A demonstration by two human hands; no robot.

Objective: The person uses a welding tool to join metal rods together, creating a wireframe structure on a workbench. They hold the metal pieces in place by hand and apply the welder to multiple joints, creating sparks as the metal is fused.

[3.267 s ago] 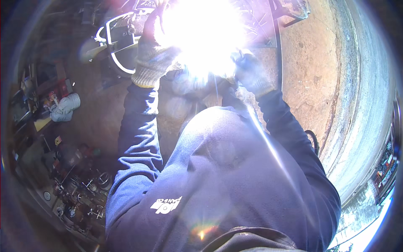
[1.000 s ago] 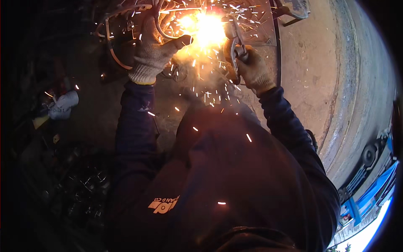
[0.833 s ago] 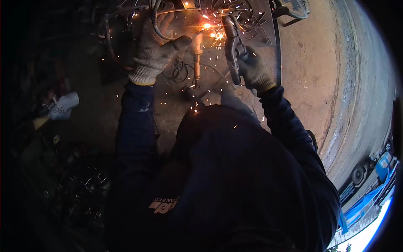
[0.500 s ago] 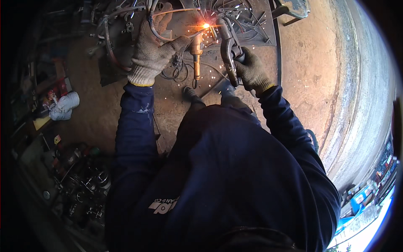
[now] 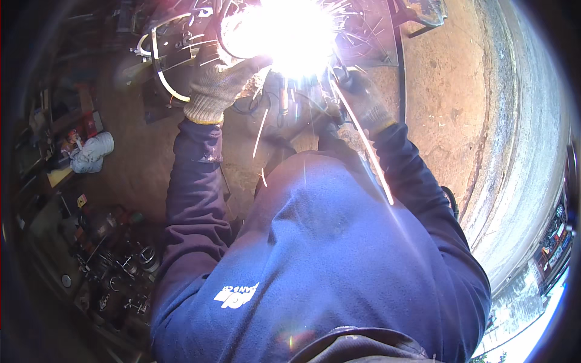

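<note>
A blinding white flare point(image 5: 296, 36) with flying sparks hides the work between my hands at the top. My left hand point(image 5: 212, 91), in a grey knit glove, is just left of it, thumb reaching into the glare. Its fingers look bent, but what they hold is washed out. On the flare's right, my gloved right hand point(image 5: 363, 100) is wrapped round a dark curved metal tool point(image 5: 342, 75) with a lever. The tool's upper end disappears in the light. Below the flare hangs part of a brass-coloured tool point(image 5: 283, 101), faint in the haze.
A cable loop point(image 5: 156, 63) curves beside my left hand. A dark metal frame edge point(image 5: 402, 66) stands right of the work, near a metal stand point(image 5: 423, 21). White bundled cloth point(image 5: 94, 151) lies at left, above many metal parts point(image 5: 124, 263). My feet are below the work.
The small orange glow has burst into a large white flare with long spark streaks, lighting my blue clothing. Both hands stay in nearly the same places.
</note>
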